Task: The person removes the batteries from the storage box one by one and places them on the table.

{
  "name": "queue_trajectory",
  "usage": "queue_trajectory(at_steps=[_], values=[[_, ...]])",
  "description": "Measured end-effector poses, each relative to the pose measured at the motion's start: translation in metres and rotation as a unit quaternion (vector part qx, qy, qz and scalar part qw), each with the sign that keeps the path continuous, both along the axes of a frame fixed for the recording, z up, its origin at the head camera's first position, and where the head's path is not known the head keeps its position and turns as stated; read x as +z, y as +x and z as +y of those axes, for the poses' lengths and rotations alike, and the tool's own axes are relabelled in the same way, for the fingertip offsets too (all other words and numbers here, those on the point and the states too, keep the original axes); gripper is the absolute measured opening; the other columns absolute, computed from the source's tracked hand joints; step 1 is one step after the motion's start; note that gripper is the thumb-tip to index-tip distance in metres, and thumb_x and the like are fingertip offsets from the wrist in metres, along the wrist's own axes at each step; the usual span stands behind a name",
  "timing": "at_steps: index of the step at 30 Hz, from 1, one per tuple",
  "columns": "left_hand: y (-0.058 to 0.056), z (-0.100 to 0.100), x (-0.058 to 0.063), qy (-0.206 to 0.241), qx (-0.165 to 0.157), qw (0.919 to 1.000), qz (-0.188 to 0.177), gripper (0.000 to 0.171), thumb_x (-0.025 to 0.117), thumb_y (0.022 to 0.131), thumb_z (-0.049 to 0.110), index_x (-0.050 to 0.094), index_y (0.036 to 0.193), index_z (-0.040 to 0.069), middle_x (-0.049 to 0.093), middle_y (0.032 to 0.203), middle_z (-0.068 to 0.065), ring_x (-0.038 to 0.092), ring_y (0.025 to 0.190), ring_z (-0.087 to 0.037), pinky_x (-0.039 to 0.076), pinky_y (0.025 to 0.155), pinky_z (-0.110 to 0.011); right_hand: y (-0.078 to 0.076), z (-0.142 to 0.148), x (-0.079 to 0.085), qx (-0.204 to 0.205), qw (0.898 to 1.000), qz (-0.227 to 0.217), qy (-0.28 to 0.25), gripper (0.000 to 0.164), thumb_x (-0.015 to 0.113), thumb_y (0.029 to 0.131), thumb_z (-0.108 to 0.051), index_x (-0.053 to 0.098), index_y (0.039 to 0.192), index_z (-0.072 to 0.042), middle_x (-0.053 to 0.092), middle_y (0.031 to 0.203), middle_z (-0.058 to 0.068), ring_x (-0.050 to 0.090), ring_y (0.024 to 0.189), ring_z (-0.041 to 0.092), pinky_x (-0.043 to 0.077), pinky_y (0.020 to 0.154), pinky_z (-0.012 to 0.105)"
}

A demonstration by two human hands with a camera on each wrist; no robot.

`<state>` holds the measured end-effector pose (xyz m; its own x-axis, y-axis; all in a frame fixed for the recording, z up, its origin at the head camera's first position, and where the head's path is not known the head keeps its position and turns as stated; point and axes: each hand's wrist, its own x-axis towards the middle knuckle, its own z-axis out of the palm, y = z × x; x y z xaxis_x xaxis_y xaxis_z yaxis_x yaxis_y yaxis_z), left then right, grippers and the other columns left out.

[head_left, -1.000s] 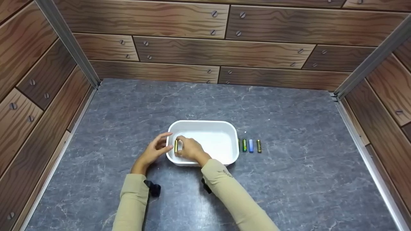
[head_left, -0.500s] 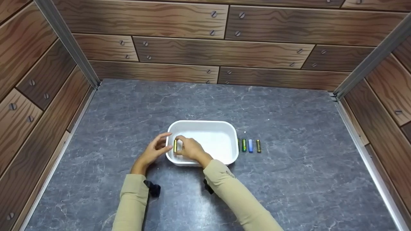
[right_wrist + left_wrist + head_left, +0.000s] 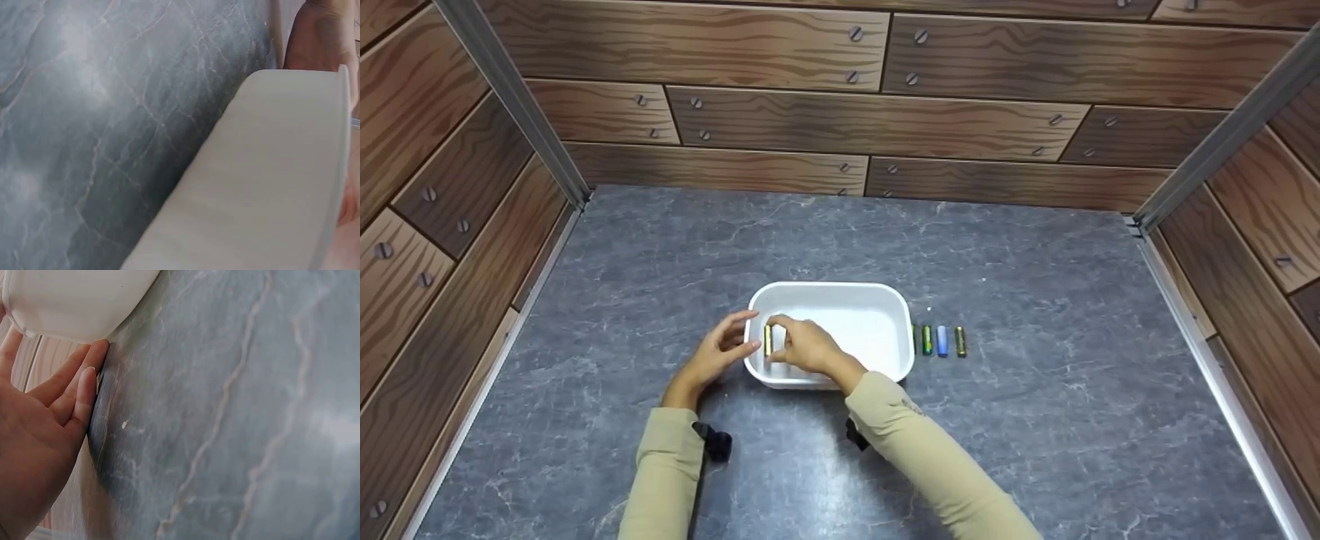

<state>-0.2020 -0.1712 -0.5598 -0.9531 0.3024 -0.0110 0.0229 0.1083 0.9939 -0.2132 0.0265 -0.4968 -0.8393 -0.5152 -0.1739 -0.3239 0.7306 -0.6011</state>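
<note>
A white rectangular tub (image 3: pixel 840 296) stands on the grey marbled surface. My right hand (image 3: pixel 810 346) reaches over its front rim and pinches a gold battery (image 3: pixel 768 340) by its two ends, inside the left end of the tub. In the right wrist view the tub's wall (image 3: pixel 253 180) hides most of that hand. At the tub's left end, my left hand (image 3: pixel 718 352) rests its spread fingers and thumb against the rim; in the left wrist view those fingers (image 3: pixel 67 382) extend along the tub's outer wall.
Just right of the tub, a green battery (image 3: pixel 927 340), a blue battery (image 3: pixel 943 341) and a dark gold battery (image 3: pixel 961 341) lie in a row. Another, mostly hidden, shows at the tub's right rim. Wood-patterned walls (image 3: pixel 780 112) enclose the surface.
The right forearm has swung slightly to the right, while its fingers stay at the gold battery. The left hand and tub keep their places; the whole view has shifted a little.
</note>
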Motion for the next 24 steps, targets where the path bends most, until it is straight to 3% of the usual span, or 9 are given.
queue_trajectory(at_steps=[4, 11, 19, 21, 24], values=[[0.0, -0.001, 0.0, -0.002, -0.003, 1.0, -0.009, 0.055, 0.063, 0.092, 0.007, 0.04, 0.141, 0.0, 0.051, 0.134, -0.034, 0.061, 0.107, -0.017, 0.051, 0.086, -0.021, 0.0, 0.005, 0.007, 0.006, 1.0, -0.002, 0.005, 0.054, 0.075, 0.084, -0.025, 0.053, 0.132, -0.011, 0.06, 0.074, 0.004, 0.044, 0.06, 0.008, 0.033, 0.056, 0.019], [0.001, 0.0, 0.001, 0.011, -0.004, 0.9997, -0.023, 0.056, 0.061, 0.092, 0.006, 0.038, 0.143, 0.0, 0.049, 0.135, -0.035, 0.058, 0.117, -0.036, 0.051, 0.086, -0.022, 0.002, 0.015, 0.015, 0.004, 1.0, 0.008, -0.003, 0.052, 0.074, 0.084, -0.024, 0.054, 0.131, -0.01, 0.061, 0.076, 0.007, 0.043, 0.061, 0.008, 0.033, 0.056, 0.018], [0.002, -0.001, -0.003, 0.027, -0.006, 0.9995, 0.018, 0.055, 0.068, 0.09, 0.021, 0.047, 0.138, 0.009, 0.059, 0.127, -0.023, 0.063, 0.101, -0.009, 0.052, 0.083, -0.022, 0.004, 0.025, 0.021, 0.016, 1.0, 0.01, -0.008, 0.054, 0.075, 0.083, -0.023, 0.054, 0.131, -0.008, 0.049, 0.069, -0.004, 0.042, 0.059, 0.007, 0.032, 0.055, 0.018], [0.002, -0.001, -0.004, 0.029, -0.004, 0.9992, 0.026, 0.053, 0.069, 0.089, 0.022, 0.049, 0.137, 0.012, 0.061, 0.125, -0.02, 0.063, 0.099, -0.006, 0.052, 0.082, -0.022, 0.005, 0.028, 0.023, 0.017, 1.0, 0.01, -0.01, 0.054, 0.075, 0.084, -0.022, 0.054, 0.131, -0.008, 0.047, 0.068, -0.005, 0.042, 0.059, 0.007, 0.032, 0.055, 0.018], [0.002, -0.001, -0.003, 0.023, 0.0, 0.9995, 0.021, 0.054, 0.068, 0.09, 0.019, 0.046, 0.138, 0.007, 0.059, 0.127, -0.025, 0.063, 0.099, -0.007, 0.052, 0.083, -0.023, 0.006, 0.033, 0.025, 0.018, 1.0, 0.011, -0.014, 0.054, 0.075, 0.083, -0.022, 0.054, 0.131, -0.008, 0.046, 0.067, -0.005, 0.041, 0.059, 0.008, 0.031, 0.056, 0.018]])
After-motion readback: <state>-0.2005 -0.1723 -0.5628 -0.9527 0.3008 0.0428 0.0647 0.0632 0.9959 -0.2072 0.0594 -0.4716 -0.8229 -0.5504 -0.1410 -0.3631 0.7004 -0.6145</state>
